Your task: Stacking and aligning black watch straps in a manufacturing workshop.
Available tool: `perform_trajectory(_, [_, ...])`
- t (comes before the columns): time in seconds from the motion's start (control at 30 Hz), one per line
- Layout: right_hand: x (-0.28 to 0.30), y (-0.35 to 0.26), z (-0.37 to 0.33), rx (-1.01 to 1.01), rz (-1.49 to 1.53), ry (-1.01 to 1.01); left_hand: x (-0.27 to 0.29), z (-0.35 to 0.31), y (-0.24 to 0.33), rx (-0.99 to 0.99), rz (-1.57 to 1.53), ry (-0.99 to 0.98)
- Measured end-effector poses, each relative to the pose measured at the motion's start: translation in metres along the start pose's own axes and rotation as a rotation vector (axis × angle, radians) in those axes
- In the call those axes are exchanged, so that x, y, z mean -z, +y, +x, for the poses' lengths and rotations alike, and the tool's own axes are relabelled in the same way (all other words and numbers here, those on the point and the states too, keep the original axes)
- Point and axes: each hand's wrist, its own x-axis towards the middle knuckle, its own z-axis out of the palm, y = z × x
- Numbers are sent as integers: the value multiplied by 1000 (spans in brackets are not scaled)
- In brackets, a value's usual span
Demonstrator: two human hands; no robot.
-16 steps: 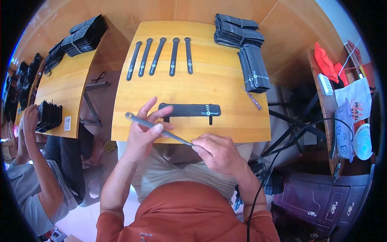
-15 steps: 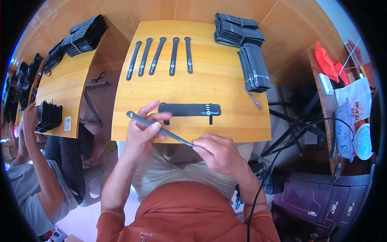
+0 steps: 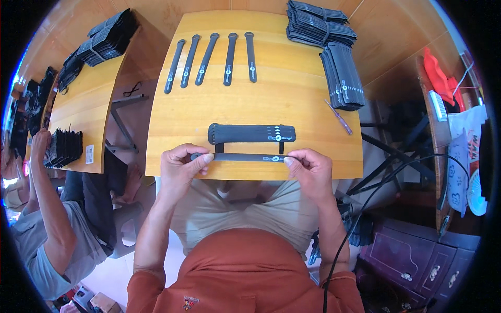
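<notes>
A black strap [image 3: 242,157] with pale printing near its right end stretches level between my hands, over the near part of the table. My left hand [image 3: 182,168] pinches its left end, and my right hand [image 3: 314,169] pinches the right end, both between thumb and fingers. Just beyond it lies a flat row of overlapped black straps [image 3: 245,133], their printed ends at the right. Two narrow black bands run from that row toward me, beneath the held strap.
Several single straps [image 3: 229,60] lie spaced out at the table's [image 3: 271,107] far left. Banded bundles [image 3: 315,26] and a strap stack [image 3: 342,75] sit far right, near a thin purple screwdriver-like tool [image 3: 339,117]. Leftward, a person [image 3: 55,235] works at another table. A black cable [image 3: 360,208] crosses the right.
My hands have spread apart, turning the strap from slanted to level and drawing it out straight by the row of straps. The table appears slightly higher in view.
</notes>
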Motion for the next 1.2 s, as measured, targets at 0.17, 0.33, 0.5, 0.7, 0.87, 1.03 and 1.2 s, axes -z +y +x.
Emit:
perform_trajectory(0.17, [10,10,10,11,11,11,2,7,3,83,33,-33])
perform_trajectory(0.33, [11,13,17,15,-17,30,-1,12,1,82,93,-2])
perform_trajectory(0.5, [9,13,23,51,-102,99,0,20,2,107,156,11])
perform_trajectory(0.7, [8,17,30,52,-95,137,1,27,0,158,125,-13])
perform_trajectory(0.87, [6,24,33,5,-120,171,2,33,-3,174,180,-18])
perform_trajectory(1.03, [4,28,36,-56,-82,231,-7,37,5,224,256,53])
perform_trajectory(1.2, [5,35,38,-31,-148,242,-6,38,2,234,270,61])
